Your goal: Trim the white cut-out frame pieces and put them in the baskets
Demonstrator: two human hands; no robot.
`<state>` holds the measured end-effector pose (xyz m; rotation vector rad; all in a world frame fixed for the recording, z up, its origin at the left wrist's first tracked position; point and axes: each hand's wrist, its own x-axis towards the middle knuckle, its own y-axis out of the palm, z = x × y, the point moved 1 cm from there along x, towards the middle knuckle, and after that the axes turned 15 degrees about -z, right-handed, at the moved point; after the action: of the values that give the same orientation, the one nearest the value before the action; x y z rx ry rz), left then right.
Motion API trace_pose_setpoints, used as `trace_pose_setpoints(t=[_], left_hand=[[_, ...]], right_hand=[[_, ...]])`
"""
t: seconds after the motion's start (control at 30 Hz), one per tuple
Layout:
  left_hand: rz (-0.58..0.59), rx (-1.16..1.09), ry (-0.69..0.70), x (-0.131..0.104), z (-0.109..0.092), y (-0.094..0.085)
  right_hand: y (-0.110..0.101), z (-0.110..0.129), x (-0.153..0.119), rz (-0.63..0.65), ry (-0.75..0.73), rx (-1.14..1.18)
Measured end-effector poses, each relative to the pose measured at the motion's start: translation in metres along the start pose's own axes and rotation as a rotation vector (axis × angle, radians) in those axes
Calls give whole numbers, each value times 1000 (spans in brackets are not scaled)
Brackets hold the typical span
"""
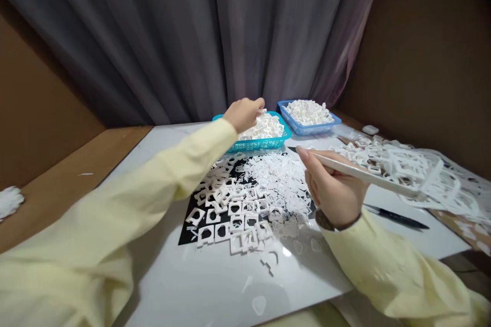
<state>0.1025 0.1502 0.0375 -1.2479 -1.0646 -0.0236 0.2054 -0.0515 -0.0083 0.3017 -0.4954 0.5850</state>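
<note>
Over the teal basket (253,145), which is heaped with small white plastic pieces (266,127), reaches my left hand (243,114). Its fingers are pinched together, and a white bit shows just below the fingertips; whether they hold it I cannot tell. My right hand (333,191) is closed around a long, slim white-handled tool (349,168), with a dark tip pointing left toward the basket. Between my arms, square white plastic frames with round openings (236,208) lie on a black mat (186,236). Beside them spreads a pile of thin white scraps (284,179).
A blue basket (309,129) full of white pieces stands at the back right. Tangled white plastic strips (422,168) pile up at the right. A black pen-like object (399,217) lies by my right wrist. A grey curtain (184,36) hangs behind the white tabletop (184,286).
</note>
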Motion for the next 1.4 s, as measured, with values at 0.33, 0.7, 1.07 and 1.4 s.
trace_pose_setpoints(t=[0.33,0.7,1.07,1.4], left_hand=[[298,121,128,70,-30,64],[-115,94,178,-131,-8,-68],[-286,-102,96,-251,-10,-84],[-141,-336,6,-222,-19,-87]], right_hand=[[-5,-22,31,-98,-179,-127],[27,-44,6,758,-135,-111],[75,-74,-17,1256,-311,-169],[58,-16,-13,1234,-126,-87]])
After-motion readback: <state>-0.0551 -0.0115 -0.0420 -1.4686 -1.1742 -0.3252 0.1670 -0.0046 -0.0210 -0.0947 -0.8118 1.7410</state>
